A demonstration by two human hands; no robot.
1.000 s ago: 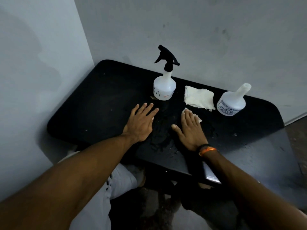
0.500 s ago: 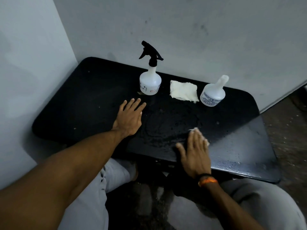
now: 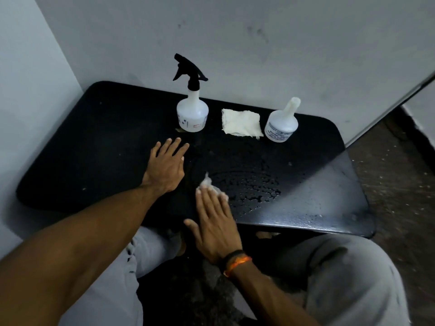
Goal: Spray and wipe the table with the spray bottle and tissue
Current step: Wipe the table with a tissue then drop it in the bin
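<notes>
Black table [image 3: 94, 147]: two bottles, two tissues; left hand [image 3: 166, 168] flat, right hand [image 3: 215, 222] pressing tissue [image 3: 208, 183].

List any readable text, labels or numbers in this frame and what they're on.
None can be read.
Spray bottle: small dark marks and a small red-outlined box low on the body, too small to read.
Capless white bottle: a band of printed lines around the base, blurred, illegible.
Folded tissue, black table, wristband: no print visible.
</notes>
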